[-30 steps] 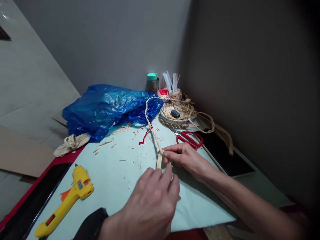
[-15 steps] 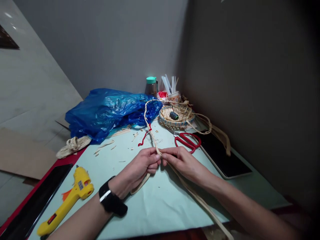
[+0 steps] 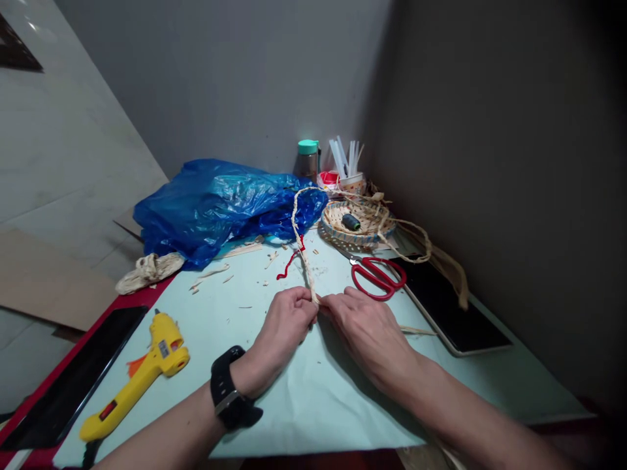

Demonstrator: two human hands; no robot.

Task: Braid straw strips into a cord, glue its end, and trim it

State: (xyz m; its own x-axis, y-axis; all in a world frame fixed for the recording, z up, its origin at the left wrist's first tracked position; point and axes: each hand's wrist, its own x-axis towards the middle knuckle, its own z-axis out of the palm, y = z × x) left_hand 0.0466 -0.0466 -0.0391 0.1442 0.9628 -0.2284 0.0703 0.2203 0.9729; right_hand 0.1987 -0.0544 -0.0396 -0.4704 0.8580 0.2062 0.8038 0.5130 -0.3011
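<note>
A pale braided straw cord [image 3: 305,261] runs from the back of the table down to my two hands. My left hand [image 3: 292,314], with a black watch at the wrist, pinches the near end of the braid. Close against it, my right hand [image 3: 361,326] has its fingers closed on the strands at the same end; its knuckles hide most of them. A loose strand [image 3: 416,331] sticks out past the right hand. Beside the cord lies a short red yarn [image 3: 289,264], which seems tied around it.
Red-handled scissors [image 3: 379,277] and a dark tablet [image 3: 453,313] lie to the right. Behind stand a woven basket [image 3: 337,234] with a thread spool [image 3: 351,222], a bottle [image 3: 307,160] and a blue plastic bag [image 3: 210,202]. A yellow glue gun [image 3: 142,378] lies at left.
My right hand has turned knuckles-up, and the long strand that trailed below it is now mostly hidden. The loop under my left hand no longer shows. The view has shifted slightly.
</note>
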